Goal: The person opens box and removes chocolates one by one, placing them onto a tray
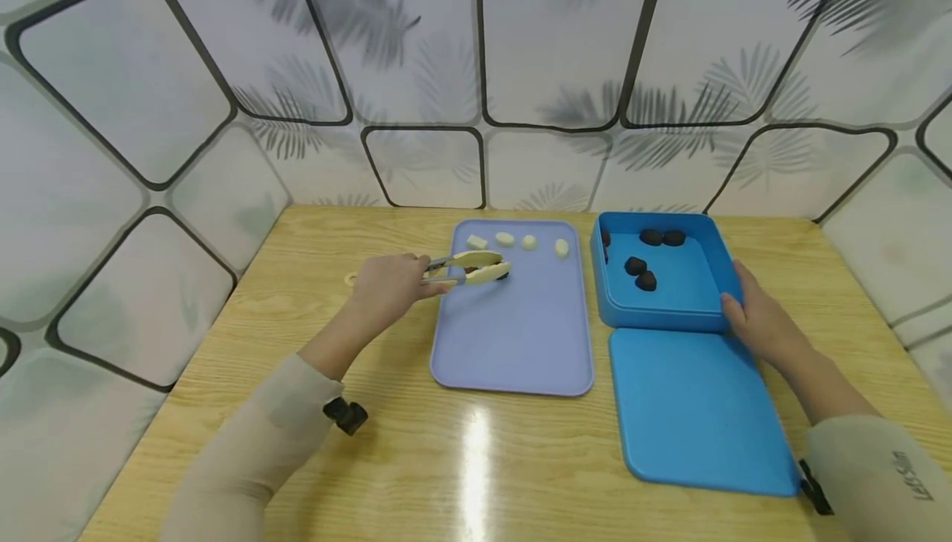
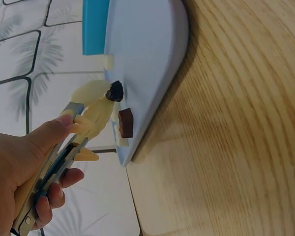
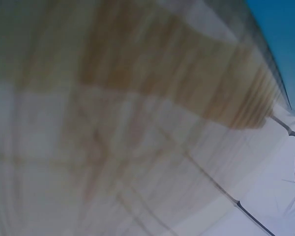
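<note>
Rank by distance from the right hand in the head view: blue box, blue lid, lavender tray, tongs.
1. blue box and blue lid: both right beside the right hand; too close to call.
2. lavender tray: centre, left of the box.
3. tongs: far left, in the left hand.

Both arms wear long, close-fitting sleeves of pale beige fabric reaching to the wrists; the left sleeve (image 1: 253,435) carries a small black clip-like mount on its underside near the forearm; the right sleeve (image 1: 878,476) bears small dark lettering along its length and a black clip at its edge. The left hand (image 1: 387,284) and the right hand (image 1: 754,319) are bare, without gloves, rings or watches.
</note>
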Available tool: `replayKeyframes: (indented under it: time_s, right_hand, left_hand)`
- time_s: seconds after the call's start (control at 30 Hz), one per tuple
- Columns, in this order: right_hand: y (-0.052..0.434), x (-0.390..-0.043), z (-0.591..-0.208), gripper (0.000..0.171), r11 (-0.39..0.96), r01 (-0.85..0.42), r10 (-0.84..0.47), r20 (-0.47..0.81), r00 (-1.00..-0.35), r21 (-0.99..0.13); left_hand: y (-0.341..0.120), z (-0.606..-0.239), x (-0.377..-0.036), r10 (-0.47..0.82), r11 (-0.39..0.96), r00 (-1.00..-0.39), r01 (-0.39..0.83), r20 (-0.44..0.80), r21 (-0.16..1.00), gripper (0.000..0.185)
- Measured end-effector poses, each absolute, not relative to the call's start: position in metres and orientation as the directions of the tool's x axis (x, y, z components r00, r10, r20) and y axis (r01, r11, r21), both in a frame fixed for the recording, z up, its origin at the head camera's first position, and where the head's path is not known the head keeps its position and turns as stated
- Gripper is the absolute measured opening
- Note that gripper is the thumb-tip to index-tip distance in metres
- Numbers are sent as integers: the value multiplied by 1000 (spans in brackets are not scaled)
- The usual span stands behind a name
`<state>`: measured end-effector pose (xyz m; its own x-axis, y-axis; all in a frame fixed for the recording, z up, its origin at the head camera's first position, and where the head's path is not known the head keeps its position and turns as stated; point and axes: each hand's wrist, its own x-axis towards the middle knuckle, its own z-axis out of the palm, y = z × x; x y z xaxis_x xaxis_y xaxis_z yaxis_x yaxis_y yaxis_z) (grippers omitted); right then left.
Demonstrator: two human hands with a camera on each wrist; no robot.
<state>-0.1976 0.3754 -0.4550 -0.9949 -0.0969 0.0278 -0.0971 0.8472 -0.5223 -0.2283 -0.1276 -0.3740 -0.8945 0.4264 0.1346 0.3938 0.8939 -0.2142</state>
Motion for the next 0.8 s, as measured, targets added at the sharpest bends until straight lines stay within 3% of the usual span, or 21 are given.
replayKeyframes:
  time_s: [0.63, 0.8]
  right_hand:
    - [376, -197, -452, 65, 846, -93, -95, 24, -995, -526]
    - [376, -198, -450, 65, 852, -88, -95, 13, -995, -515]
  left_hand:
    - [-125, -377, -243, 439, 888, -890, 409, 123, -213, 47]
    - [-124, -377, -242, 435, 883, -887, 387, 154, -266, 64]
